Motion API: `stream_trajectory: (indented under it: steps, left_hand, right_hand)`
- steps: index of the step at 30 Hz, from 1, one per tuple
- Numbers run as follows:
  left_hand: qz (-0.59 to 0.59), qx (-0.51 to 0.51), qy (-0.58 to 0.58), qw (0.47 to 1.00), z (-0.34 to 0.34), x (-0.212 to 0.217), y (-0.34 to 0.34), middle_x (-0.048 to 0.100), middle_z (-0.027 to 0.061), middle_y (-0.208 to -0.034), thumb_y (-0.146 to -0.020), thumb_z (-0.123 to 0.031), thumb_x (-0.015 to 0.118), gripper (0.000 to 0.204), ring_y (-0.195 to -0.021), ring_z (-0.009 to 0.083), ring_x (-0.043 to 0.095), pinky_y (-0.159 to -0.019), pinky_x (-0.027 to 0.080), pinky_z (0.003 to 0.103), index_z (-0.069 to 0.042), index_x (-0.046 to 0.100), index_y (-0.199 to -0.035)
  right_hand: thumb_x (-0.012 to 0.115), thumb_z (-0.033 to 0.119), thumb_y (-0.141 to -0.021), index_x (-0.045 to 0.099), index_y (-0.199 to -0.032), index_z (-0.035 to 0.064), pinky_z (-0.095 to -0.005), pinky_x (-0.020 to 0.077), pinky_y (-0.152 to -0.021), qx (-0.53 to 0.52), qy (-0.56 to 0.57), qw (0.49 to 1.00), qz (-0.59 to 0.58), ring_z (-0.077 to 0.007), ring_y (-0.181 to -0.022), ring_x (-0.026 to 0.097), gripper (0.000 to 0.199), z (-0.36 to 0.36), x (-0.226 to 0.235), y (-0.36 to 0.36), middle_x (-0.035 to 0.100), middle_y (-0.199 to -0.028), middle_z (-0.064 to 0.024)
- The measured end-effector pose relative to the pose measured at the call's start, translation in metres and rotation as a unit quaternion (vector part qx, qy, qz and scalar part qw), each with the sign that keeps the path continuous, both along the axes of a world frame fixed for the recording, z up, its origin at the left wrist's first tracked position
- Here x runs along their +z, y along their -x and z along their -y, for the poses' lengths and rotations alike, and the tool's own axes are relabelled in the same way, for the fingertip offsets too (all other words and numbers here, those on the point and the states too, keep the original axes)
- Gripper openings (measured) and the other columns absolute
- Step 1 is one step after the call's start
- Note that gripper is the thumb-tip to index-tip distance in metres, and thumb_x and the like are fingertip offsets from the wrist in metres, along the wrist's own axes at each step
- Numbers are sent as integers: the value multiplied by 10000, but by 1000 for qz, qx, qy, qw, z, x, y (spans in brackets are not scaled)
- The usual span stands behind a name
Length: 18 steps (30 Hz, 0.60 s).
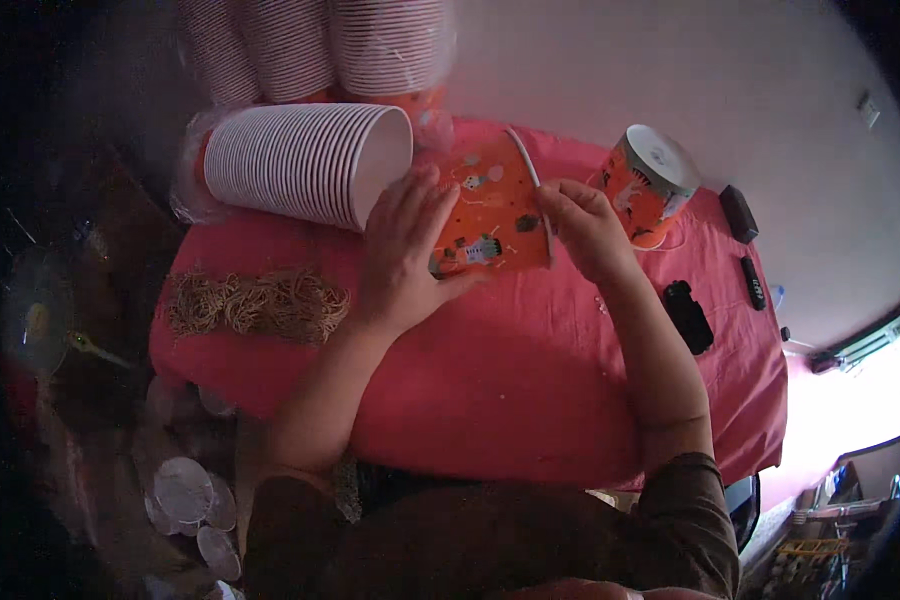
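Orange printed paper tub [492, 212] with white rim [522, 152], sideways over the pink cloth-covered bench [500, 400]; left hand [403, 245] open, fingers spread on its wall, likely steadying it; right hand [587, 228] clamped on the rim, probably to stop it rolling

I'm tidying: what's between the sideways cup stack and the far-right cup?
The left hand, an orange cup and the right hand, in the head view.
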<state>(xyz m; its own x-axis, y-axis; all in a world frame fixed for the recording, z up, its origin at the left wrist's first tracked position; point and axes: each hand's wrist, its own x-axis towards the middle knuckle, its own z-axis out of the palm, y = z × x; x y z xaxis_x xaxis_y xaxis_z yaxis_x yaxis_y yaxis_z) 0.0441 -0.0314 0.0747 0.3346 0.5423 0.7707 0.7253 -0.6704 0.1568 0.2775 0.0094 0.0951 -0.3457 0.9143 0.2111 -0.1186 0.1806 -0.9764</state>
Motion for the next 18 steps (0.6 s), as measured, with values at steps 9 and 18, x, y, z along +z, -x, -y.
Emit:
stream_trajectory:
  steps: [9, 18]
  left_hand:
    - [310, -157, 157, 925, -16, -16, 9, 449, 133, -1302, -733, -334, 753, 761, -1210, 245, 425, -1013, 338, 383, -17, 388, -1322]
    - [588, -307, 520, 538, -16, -18, 1, 428, 102, -1352, -902, -510, 447, 646, -1230, 282, 422, -1005, 373, 431, -90, 324, -1377]
  right_hand:
    - [473, 290, -954, 632, -981, -10, -232, 410, -733, 9, -118, 984, 135, -86, -793, 530, 341, 26, 34, -12, 607, -838, 0]
    - [537, 132, -911, 608, -963, -28, -240, 426, -803, -15, -179, 969, 171, -79, -893, 538, 183, 18, 50, -44, 608, -914, -20]
